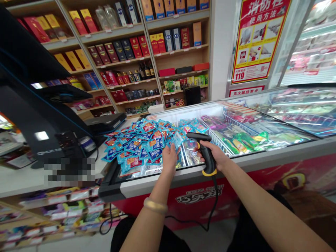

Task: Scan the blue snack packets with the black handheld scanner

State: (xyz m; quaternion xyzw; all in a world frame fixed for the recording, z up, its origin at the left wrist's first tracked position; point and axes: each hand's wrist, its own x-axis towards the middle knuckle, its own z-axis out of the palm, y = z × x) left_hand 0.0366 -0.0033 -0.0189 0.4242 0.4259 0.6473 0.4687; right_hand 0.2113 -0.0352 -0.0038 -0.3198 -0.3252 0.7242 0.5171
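Observation:
My left hand (169, 156) pinches a small blue snack packet (176, 139) and holds it up just above the freezer's glass lid (252, 119). My right hand (213, 154) is wrapped round the grip of a black and yellow barcode scanner (203, 148), whose head points left at the packet. A large pile of blue and red snack packets (139, 145) lies spread on the glass, directly left of my left hand. The scanner's black cable (210, 213) hangs down in front of the freezer.
A black checkout screen (31, 105) and its stand rise at the left on a white counter (15, 178). Shelves of boxed bottles (126, 49) fill the back wall. The red-fronted chest freezer (262, 189) holds ice creams in wire baskets. A red fire poster (258, 38) hangs at the right.

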